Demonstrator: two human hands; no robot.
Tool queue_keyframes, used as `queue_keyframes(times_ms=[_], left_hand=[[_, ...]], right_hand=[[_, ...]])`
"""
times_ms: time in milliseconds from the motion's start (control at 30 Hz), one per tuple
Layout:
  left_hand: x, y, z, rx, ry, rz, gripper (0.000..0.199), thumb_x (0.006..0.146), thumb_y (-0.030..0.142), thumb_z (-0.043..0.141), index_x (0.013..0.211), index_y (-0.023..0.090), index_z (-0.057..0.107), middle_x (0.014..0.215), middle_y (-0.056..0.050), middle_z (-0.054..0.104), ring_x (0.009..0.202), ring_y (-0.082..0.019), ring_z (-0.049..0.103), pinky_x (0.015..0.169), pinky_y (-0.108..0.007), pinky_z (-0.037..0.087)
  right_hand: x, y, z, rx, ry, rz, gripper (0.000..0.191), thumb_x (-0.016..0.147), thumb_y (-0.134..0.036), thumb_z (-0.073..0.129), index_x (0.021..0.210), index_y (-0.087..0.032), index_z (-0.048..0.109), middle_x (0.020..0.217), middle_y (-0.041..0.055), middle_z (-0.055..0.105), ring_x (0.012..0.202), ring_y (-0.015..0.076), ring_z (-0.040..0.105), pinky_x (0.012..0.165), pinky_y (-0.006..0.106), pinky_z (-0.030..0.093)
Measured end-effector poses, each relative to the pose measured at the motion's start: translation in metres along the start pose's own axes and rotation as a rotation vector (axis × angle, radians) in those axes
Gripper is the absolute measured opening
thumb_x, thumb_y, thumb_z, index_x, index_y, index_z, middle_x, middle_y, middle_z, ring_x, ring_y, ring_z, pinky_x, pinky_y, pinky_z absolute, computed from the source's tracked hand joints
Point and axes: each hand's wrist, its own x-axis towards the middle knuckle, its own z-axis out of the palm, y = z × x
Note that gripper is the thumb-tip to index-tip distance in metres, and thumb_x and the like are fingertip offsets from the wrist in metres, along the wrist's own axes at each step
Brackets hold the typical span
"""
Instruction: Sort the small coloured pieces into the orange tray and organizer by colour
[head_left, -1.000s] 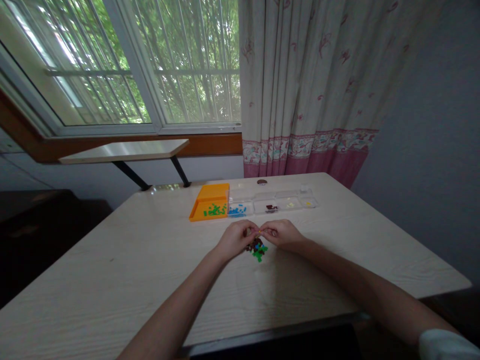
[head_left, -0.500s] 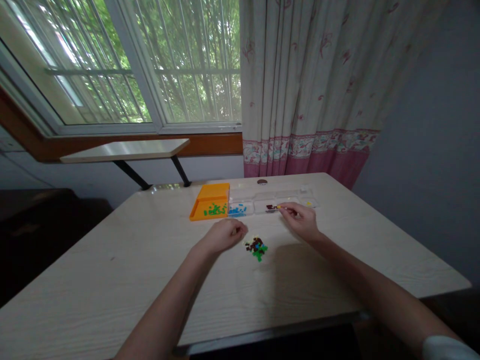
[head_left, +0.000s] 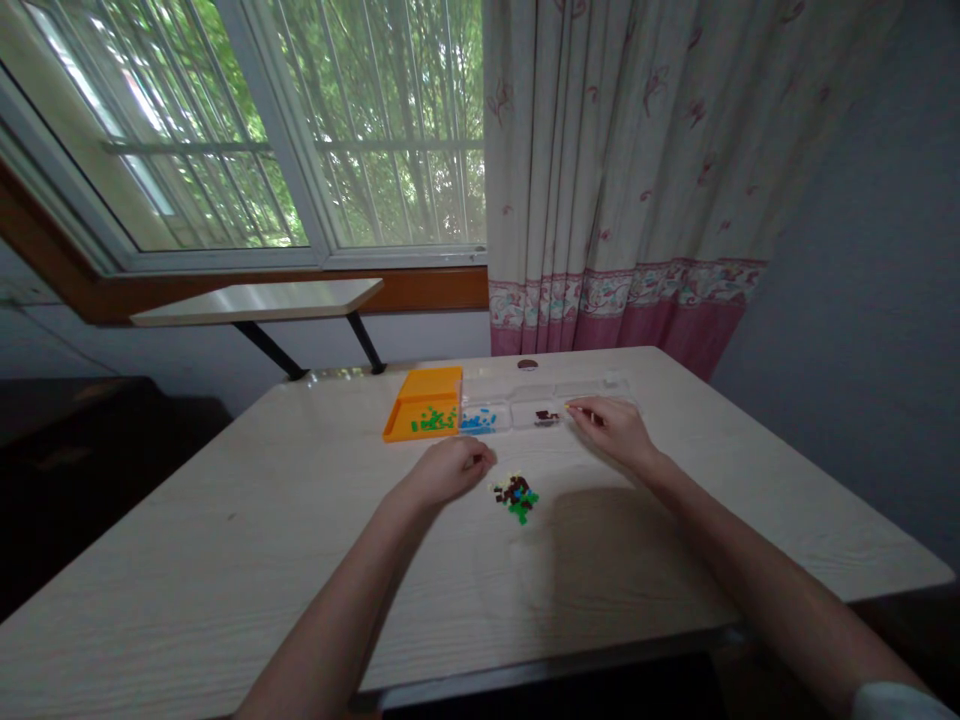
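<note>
A small mixed pile of brown, green, blue and pale pieces [head_left: 516,496] lies on the table. Just left of it, my left hand [head_left: 452,468] rests closed; whatever its fingers may hold is too small to make out. My right hand [head_left: 611,430] pinches a tiny yellow piece over the clear trays, right of the brown pieces [head_left: 547,417]. Blue pieces [head_left: 478,420] fill part of a clear compartment, and green pieces [head_left: 435,419] lie in the open orange case [head_left: 431,384].
The pale wooden table [head_left: 300,560] runs back to a window and a curtain [head_left: 600,200]. A brown oval [head_left: 528,365] is near its back edge. A small raised shelf [head_left: 262,300] stands at the back left.
My right hand has shifted slightly right, away from the brown pieces. My left hand stays in place. The view has moved a little.
</note>
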Motion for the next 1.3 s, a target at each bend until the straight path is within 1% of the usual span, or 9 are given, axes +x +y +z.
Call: queue_keyframes(times_ms=[267,433,533,700,800,1000,1133,1233,1300], left_hand=[[0.001,-0.001,0.002,-0.008,-0.027,0.059,0.021,0.074,0.021,0.045,0.08,0.019,0.065,0.078,-0.003,0.064,0.073,-0.014,0.055,0.065,-0.02,0.039],[0.002,-0.003,0.006,-0.005,-0.066,0.108,0.021,0.074,0.019,0.045,0.08,0.019,0.065,0.078,-0.003,0.064,0.073,-0.013,0.055,0.067,-0.02,0.039],[0.002,-0.003,0.006,-0.01,-0.069,0.096,0.022,0.075,0.019,0.044,0.081,0.019,0.065,0.081,-0.003,0.065,0.075,-0.013,0.055,0.068,-0.02,0.039],[0.002,0.001,0.005,-0.044,-0.054,0.076,0.019,0.074,0.021,0.046,0.078,0.019,0.065,0.077,-0.003,0.064,0.07,-0.013,0.054,0.063,-0.02,0.038],[0.001,0.004,0.006,-0.022,-0.047,0.061,0.018,0.074,0.022,0.047,0.074,0.019,0.064,0.071,-0.003,0.062,0.065,-0.012,0.052,0.059,-0.019,0.036],[0.001,0.003,0.008,0.098,-0.008,-0.032,0.017,0.074,0.024,0.046,0.071,0.018,0.062,0.069,-0.003,0.06,0.06,-0.012,0.05,0.054,-0.02,0.032],[0.001,0.0,0.007,0.1,0.009,-0.036,0.017,0.074,0.023,0.046,0.071,0.018,0.062,0.069,-0.003,0.06,0.063,-0.013,0.051,0.056,-0.021,0.033],[0.003,0.002,0.009,-0.02,0.065,-0.047,0.016,0.073,0.023,0.048,0.07,0.017,0.062,0.07,-0.003,0.059,0.064,-0.012,0.049,0.058,-0.02,0.034],[0.006,0.007,0.014,-0.206,0.138,-0.077,0.016,0.072,0.026,0.05,0.071,0.015,0.062,0.069,-0.002,0.058,0.059,-0.01,0.047,0.054,-0.019,0.034]], right_hand=[[-0.001,0.082,-0.019,-0.355,-0.027,0.362,0.023,0.079,-0.032,0.045,0.088,-0.02,0.063,0.081,0.0032,0.064,0.069,0.0157,0.056,0.06,0.024,0.037],[-0.006,0.096,-0.021,-0.436,-0.106,0.493,0.023,0.078,-0.032,0.045,0.087,-0.021,0.064,0.085,0.0042,0.062,0.074,0.0177,0.056,0.059,0.026,0.036],[-0.005,0.095,-0.02,-0.427,-0.132,0.516,0.025,0.078,-0.031,0.046,0.094,-0.021,0.062,0.089,0.005,0.061,0.076,0.0182,0.056,0.06,0.026,0.037],[-0.001,0.078,-0.012,-0.352,-0.116,0.413,0.023,0.079,-0.028,0.045,0.094,-0.02,0.062,0.091,0.0052,0.062,0.081,0.018,0.056,0.066,0.026,0.039],[-0.001,0.052,-0.001,-0.269,-0.12,0.306,0.021,0.08,-0.026,0.045,0.09,-0.019,0.062,0.091,0.0055,0.062,0.083,0.0174,0.055,0.07,0.026,0.04],[-0.007,-0.01,0.021,0.006,-0.236,0.059,0.019,0.082,-0.024,0.043,0.089,-0.019,0.061,0.091,0.0038,0.06,0.083,0.0139,0.056,0.072,0.023,0.041],[-0.01,-0.025,0.029,0.098,-0.264,-0.005,0.016,0.081,-0.022,0.045,0.088,-0.02,0.06,0.091,0.0036,0.059,0.087,0.0143,0.055,0.075,0.024,0.041],[-0.011,-0.027,0.031,0.137,-0.27,-0.006,0.015,0.081,-0.021,0.047,0.086,-0.019,0.061,0.09,0.0039,0.059,0.086,0.0145,0.055,0.075,0.024,0.042],[-0.012,-0.032,0.032,0.174,-0.265,-0.004,0.014,0.079,-0.021,0.048,0.086,-0.019,0.061,0.088,0.0036,0.06,0.083,0.0141,0.056,0.073,0.024,0.042]])
